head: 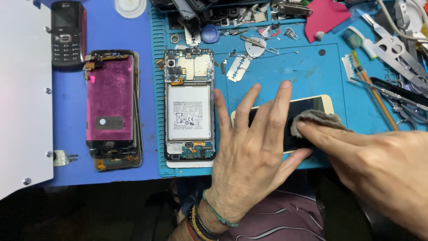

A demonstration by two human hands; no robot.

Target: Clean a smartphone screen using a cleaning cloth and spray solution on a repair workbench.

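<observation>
Mat [312, 67], blue, tool-cluttered; left hand [249, 147] flat, fingers apart, on phone [312, 107]; right hand [379, 160] pinching cloth [314, 119].

Blue table [107, 33] carries a teal mat [312, 71] and keypad phone [67, 33].

A soft grey cloth pad [317, 119] lies on the glossy black glass of a gold-edged phone [307, 107]. Beneath, a matt blue rubber mat [307, 67] carries a shiny metal razor blade [239, 68].

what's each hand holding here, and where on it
The right hand presses a grey cloth under its fingertips onto the gold-edged phone. The left hand lies flat on that phone's left part, pinning it.
</observation>
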